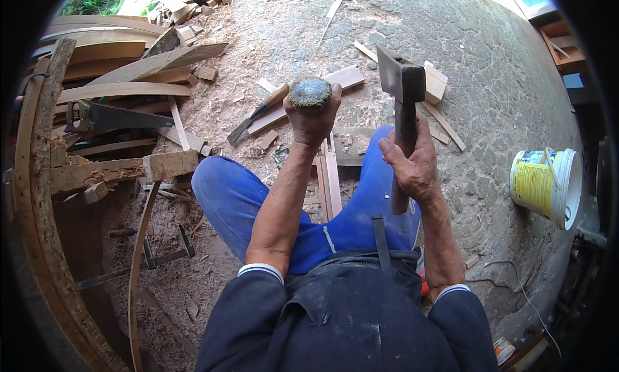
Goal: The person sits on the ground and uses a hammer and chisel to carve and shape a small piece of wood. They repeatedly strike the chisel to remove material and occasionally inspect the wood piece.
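My left hand (311, 119) grips an upright piece (311, 89) with a round, frayed, greyish end facing up; its lower part is hidden. My right hand (416, 166) is closed around the dark handle of an axe (403, 78), its broad metal head raised. Both hands are held apart above my blue-clad legs. Behind my left hand, a wooden-handled blade (250, 120) lies by a pale plank (342, 80). Narrow wooden strips (330, 191) lie between my legs.
Curved timbers (109, 56), a handsaw (129, 118) and a rough wooden beam (103, 177) crowd the left, with a metal clamp (151, 256) below. A white bucket (558, 188) with a yellow label stands at the right, near a loose cable (529, 294). Shavings cover the ground.
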Available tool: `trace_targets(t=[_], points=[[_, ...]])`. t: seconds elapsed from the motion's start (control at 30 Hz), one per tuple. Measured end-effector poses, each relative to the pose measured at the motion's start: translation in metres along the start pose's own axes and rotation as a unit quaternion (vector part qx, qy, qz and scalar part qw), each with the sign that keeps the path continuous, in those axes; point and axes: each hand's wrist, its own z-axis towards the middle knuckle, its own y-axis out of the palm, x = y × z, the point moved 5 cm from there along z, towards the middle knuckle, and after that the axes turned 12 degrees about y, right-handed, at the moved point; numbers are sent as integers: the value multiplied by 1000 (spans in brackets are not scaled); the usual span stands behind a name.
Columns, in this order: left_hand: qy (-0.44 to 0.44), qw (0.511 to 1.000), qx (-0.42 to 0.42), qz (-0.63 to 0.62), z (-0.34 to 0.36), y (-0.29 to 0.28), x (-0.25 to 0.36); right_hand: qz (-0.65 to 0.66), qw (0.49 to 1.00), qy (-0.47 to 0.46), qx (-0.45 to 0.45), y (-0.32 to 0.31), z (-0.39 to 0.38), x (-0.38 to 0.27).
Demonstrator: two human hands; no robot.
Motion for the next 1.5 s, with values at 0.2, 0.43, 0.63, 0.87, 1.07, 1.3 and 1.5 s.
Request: trace_targets(t=[0.2,0.43,0.63,0.87,1.07,1.3,1.5], points=[[-17,995,4,-96,-25,9,6,-215,929,-298,43,1,-28,-75],[-110,968,10,-228,-21,31,-30,-245,902,-350,63,4,-17,-118],[-55,988,-13,-140,-9,32,-26,-266,895,-354,57,3,7,-113],[-135,976,-24,-167,-31,42,-56,-7,765,-644,22,-36,-4,-255],[-116,977,10,-181,-11,23,-18,-403,894,-182,71,1,28,-145],[-55,987,82,-126,-20,-3,37,-244,968,-42,-33,-10,6,-14],[-196,971,32,-135,-3,37,-34,-222,975,16,22,-22,9,45]])
